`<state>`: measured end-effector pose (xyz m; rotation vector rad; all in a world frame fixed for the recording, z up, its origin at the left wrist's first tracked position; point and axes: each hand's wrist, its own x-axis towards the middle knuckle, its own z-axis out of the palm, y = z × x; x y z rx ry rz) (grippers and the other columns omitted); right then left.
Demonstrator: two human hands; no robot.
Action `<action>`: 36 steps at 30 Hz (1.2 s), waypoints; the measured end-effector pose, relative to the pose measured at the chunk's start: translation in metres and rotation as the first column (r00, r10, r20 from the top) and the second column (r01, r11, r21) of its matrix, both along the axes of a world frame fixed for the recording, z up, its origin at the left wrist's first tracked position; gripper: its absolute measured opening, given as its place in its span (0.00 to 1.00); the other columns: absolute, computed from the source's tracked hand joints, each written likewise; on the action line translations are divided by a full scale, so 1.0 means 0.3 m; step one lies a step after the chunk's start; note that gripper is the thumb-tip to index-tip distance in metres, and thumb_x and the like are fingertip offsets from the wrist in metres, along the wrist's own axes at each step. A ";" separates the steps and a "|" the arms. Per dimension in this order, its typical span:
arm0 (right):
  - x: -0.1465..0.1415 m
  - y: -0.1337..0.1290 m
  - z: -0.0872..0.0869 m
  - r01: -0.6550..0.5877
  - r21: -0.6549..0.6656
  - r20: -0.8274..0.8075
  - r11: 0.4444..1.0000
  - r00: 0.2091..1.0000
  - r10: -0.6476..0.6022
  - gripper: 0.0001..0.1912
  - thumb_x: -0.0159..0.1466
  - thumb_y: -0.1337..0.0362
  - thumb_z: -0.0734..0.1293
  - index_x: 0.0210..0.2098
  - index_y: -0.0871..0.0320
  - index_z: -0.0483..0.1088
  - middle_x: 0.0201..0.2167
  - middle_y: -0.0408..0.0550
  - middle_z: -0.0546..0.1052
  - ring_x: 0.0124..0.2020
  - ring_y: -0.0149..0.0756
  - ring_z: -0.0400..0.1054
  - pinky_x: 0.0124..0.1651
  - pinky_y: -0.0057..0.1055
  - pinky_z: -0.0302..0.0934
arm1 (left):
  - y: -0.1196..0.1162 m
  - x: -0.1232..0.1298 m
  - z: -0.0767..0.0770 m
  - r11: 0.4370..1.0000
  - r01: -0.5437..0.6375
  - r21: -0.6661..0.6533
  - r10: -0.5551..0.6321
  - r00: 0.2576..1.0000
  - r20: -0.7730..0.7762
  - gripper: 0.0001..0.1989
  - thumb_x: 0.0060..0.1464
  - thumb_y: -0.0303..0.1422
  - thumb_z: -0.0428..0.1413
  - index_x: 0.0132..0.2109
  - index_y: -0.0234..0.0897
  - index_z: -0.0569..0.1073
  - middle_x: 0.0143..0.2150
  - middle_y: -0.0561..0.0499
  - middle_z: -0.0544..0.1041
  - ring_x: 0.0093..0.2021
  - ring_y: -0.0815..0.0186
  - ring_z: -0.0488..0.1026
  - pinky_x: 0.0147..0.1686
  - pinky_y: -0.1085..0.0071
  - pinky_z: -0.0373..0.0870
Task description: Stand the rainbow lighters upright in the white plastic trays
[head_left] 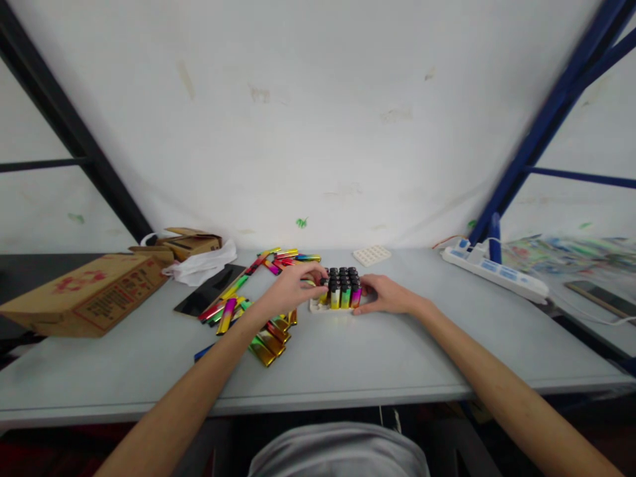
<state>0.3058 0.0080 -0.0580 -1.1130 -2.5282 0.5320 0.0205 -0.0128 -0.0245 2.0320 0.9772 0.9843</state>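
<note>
Several colourful lighters with black tops [345,295] stand upright in rows in a white tray [320,307] at the middle of the table. My left hand [297,286] is at the tray's left side, thumb and index finger closed on a lighter by its black top. My right hand [381,294] rests against the right side of the tray and the lighters, its fingers curved round them. Loose shiny lighters [227,316] lie in a spread pile left of the tray, partly hidden behind my left forearm.
Cardboard boxes [99,291], a white plastic bag [206,262] and a dark flat panel [206,291] are on the left. An empty white holed tray [371,255] lies near the wall. A power strip [497,270] and a phone [603,298] are on the right.
</note>
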 end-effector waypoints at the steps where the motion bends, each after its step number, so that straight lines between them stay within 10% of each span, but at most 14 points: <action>1: 0.000 0.000 0.001 0.000 0.000 0.001 1.000 1.000 0.000 0.35 0.54 0.38 0.75 0.47 0.62 0.73 0.34 0.48 0.75 0.32 0.38 0.65 0.35 0.31 0.58 | 0.001 -0.001 -0.002 1.000 0.004 -0.002 -0.004 1.000 -0.002 0.09 0.51 0.32 0.65 0.41 0.38 0.79 0.41 0.47 0.79 0.41 0.62 0.77 0.40 0.70 0.76; 9: 0.001 0.002 -0.001 -0.003 -0.009 -0.003 1.000 1.000 0.003 0.35 0.55 0.38 0.75 0.46 0.62 0.73 0.34 0.48 0.75 0.32 0.38 0.65 0.35 0.31 0.57 | -0.007 0.005 -0.001 1.000 0.005 0.028 -0.003 0.998 -0.057 0.15 0.49 0.36 0.68 0.43 0.38 0.76 0.37 0.48 0.78 0.39 0.62 0.77 0.35 0.71 0.75; 13: 0.003 0.005 -0.005 -0.004 0.005 0.003 1.000 1.000 0.004 0.33 0.55 0.38 0.75 0.44 0.61 0.72 0.33 0.48 0.75 0.32 0.38 0.65 0.35 0.31 0.57 | 0.022 -0.035 0.025 0.975 -0.170 0.143 0.178 0.983 -0.043 0.10 0.60 0.39 0.58 0.43 0.38 0.74 0.37 0.47 0.79 0.36 0.62 0.77 0.37 0.69 0.75; 20: 0.003 0.004 -0.003 0.000 0.000 0.008 1.000 1.000 0.000 0.33 0.55 0.38 0.74 0.43 0.61 0.72 0.33 0.48 0.75 0.32 0.39 0.65 0.35 0.32 0.57 | 0.140 -0.239 -0.007 0.839 -0.367 0.401 0.541 0.646 -0.539 0.16 0.59 0.26 0.49 0.48 0.34 0.79 0.49 0.37 0.79 0.50 0.49 0.77 0.55 0.55 0.70; 26: 0.005 0.008 -0.008 -0.010 -0.001 -0.004 1.000 1.000 0.010 0.33 0.55 0.38 0.74 0.43 0.61 0.72 0.33 0.47 0.74 0.32 0.38 0.64 0.35 0.31 0.57 | 0.185 -0.293 -0.078 0.908 -0.254 0.333 0.418 0.610 -0.673 0.26 0.55 0.21 0.49 0.60 0.32 0.73 0.62 0.35 0.74 0.64 0.50 0.69 0.65 0.56 0.62; 36: 0.003 0.006 -0.007 -0.003 0.003 -0.003 1.000 1.000 0.003 0.33 0.55 0.38 0.75 0.43 0.61 0.72 0.33 0.47 0.73 0.32 0.37 0.64 0.35 0.31 0.56 | 0.169 -0.281 -0.046 0.926 -0.241 0.290 0.377 0.615 -0.693 0.19 0.56 0.26 0.53 0.54 0.35 0.77 0.51 0.38 0.80 0.54 0.49 0.76 0.58 0.56 0.68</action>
